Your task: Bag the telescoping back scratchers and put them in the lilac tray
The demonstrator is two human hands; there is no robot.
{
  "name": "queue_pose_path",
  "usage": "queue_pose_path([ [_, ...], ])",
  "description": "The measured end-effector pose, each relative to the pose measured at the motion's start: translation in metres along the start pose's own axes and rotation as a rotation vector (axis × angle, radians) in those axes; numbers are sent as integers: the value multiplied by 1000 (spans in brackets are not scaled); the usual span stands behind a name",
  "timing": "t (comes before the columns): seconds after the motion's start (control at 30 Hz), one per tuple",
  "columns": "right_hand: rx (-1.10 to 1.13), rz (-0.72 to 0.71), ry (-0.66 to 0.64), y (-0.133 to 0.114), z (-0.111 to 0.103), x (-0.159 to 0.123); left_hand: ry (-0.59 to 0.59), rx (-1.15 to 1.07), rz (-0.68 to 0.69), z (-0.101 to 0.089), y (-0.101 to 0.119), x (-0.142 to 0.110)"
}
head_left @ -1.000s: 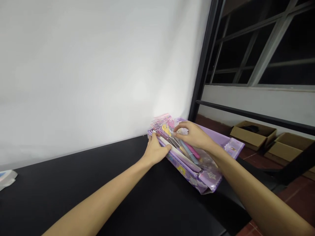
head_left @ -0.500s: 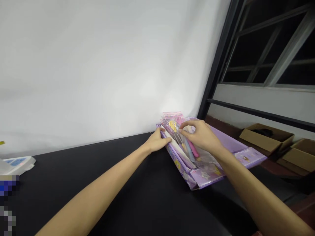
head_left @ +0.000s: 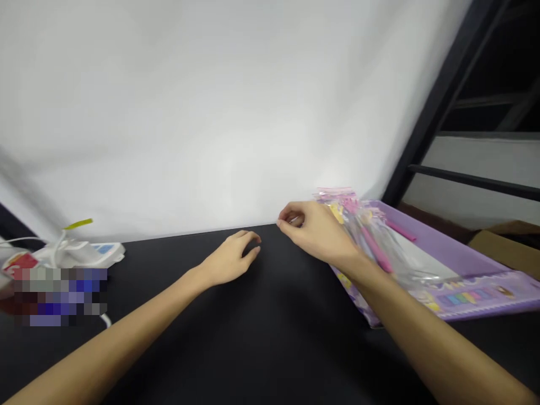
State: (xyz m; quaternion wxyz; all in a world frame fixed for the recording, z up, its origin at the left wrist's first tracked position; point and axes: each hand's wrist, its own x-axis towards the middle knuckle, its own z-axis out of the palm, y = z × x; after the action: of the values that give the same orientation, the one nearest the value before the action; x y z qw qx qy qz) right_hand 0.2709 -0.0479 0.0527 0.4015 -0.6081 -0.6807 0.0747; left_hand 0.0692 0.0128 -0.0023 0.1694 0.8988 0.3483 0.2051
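Observation:
My left hand (head_left: 231, 257) hovers over the black table (head_left: 253, 337), its thumb and fingers apart with nothing between them. To its right, my right hand (head_left: 314, 228) has thumb and forefinger pressed together; whatever they pinch is too small to make out. Behind that wrist lies a purple printed cardboard box (head_left: 447, 247), opened out flat and partly hidden by my forearm. Clear plastic bags (head_left: 405, 253) rest in it, holding a pink stick-shaped item (head_left: 377, 250) and other small pieces. Another pink stick (head_left: 400, 230) shows farther right.
A white power strip (head_left: 101, 254) with cables and a yellow tag (head_left: 79, 223) sits at the left, beside a pixelated patch. Behind the table rises a white wall (head_left: 211, 112). A dark metal frame (head_left: 447, 107) and a brown carton (head_left: 506, 250) are at the right.
Both hands have come away from the purple box toward the left. My left hand has let go of the box's edge. The view has turned left, bringing in more of the power strip.

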Motion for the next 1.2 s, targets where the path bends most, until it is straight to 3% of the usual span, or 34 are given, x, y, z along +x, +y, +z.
queue_pose_path([
  [0.2,-125,-33,-189,2,56,-8,-10,146,-1,-6,-37,-59],
  [0.3,-179,-59,-214,5,77,-16,-25,163,10,-3,-44,-71],
  [0.43,-249,-156,-178,16,94,-25,74,182,-34,2,-44,-74],
  [0.7,-236,-235,-198,28,97,-42,109,145,-60,5,-42,-75],
  [1.2,-116,-172,-196,25,95,-43,118,115,-60,5,-45,-75],
])
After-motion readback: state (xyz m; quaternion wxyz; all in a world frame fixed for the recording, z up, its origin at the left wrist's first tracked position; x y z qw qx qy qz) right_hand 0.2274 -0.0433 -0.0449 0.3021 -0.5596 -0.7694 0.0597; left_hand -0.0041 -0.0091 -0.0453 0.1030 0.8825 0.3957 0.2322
